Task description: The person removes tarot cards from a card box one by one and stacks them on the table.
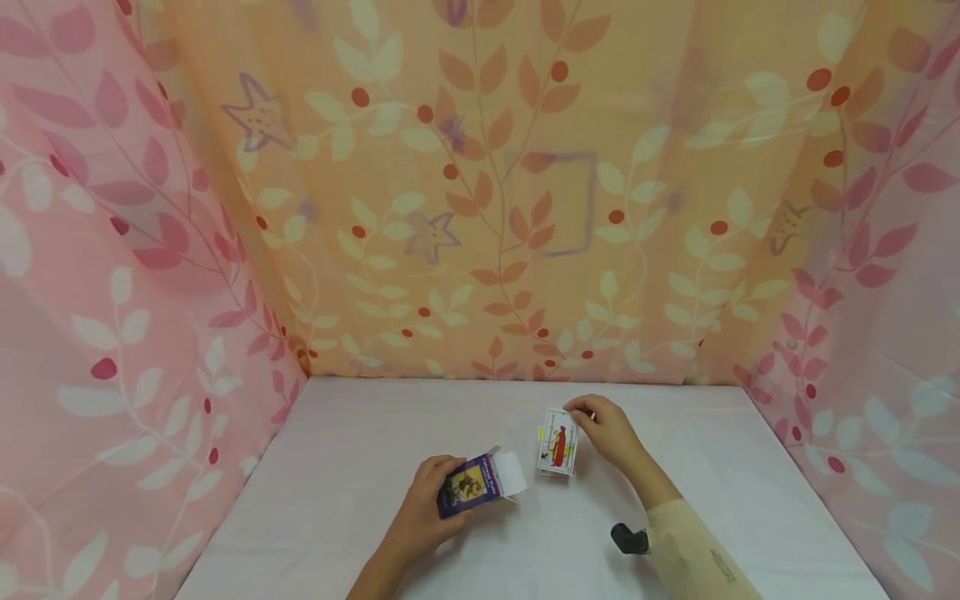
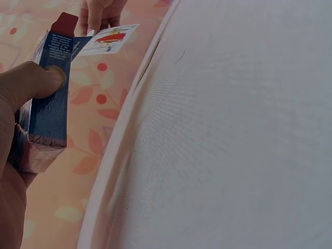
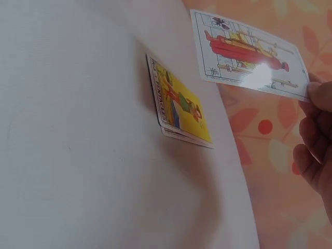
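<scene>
My left hand [image 1: 429, 512] grips a dark blue tarot card box [image 1: 467, 487] with a yellow picture on its front. The box's flap stands open toward the right, and in the left wrist view the thumb presses on the side of the box [image 2: 52, 111]. My right hand [image 1: 607, 429] pinches a tarot card [image 3: 249, 52] by one corner between thumb and fingers; it shows a figure in red with staffs. Below that card, a small stack of tarot cards [image 3: 179, 104] lies on the white cloth, its top card yellow and lettered "Pentacles".
A white cloth covers the table [image 1: 337, 450]. Near the right sleeve [image 1: 697, 550] is a black object [image 1: 628, 539]. Flowered curtains [image 1: 480, 208] enclose the table at the back and on both sides.
</scene>
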A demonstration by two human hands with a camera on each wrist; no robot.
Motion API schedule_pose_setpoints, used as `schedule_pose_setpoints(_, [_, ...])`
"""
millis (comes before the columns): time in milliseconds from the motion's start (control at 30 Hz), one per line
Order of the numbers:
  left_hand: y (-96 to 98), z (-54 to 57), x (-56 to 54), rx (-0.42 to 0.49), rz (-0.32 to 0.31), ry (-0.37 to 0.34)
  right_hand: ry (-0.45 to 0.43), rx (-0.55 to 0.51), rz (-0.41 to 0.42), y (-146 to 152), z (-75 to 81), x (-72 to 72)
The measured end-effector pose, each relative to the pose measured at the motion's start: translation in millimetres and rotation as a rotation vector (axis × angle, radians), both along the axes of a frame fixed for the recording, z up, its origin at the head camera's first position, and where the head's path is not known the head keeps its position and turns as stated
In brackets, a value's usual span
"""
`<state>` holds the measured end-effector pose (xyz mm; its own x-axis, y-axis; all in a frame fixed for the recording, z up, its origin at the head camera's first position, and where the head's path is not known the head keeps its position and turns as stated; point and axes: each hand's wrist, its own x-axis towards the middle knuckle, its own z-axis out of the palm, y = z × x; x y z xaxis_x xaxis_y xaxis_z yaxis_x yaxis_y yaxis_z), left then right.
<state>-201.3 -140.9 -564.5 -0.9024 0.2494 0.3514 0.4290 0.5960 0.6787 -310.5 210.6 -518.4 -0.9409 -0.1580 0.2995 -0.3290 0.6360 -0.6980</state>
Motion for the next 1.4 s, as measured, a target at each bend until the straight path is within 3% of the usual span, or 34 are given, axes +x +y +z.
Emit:
schedule_pose_setpoints(267, [-0.3,0.2,-0.5,0.011,-0.003,0.011,-0.025,0.0,0.025,1,-13.5,-17.6])
schedule_pose_setpoints(500, [-0.4,-0.8,-1.3,0.006,-0.003,-0.002,-0.109,-0.016,0.025,1,-24.0,-27.2])
schedule_pose_setpoints(1133, [-0.7,-0.9,-2.1,-0.008,-0.001,0.015,-0.272,-0.075,0.016,-4,-42.7,-42.5])
schedule_pose_setpoints(1400, [-0.9,-1.4,-1.2,-0.007,-0.005,0.014,-0.277,-0.084,-0.004,-6,-54.7,-42.9])
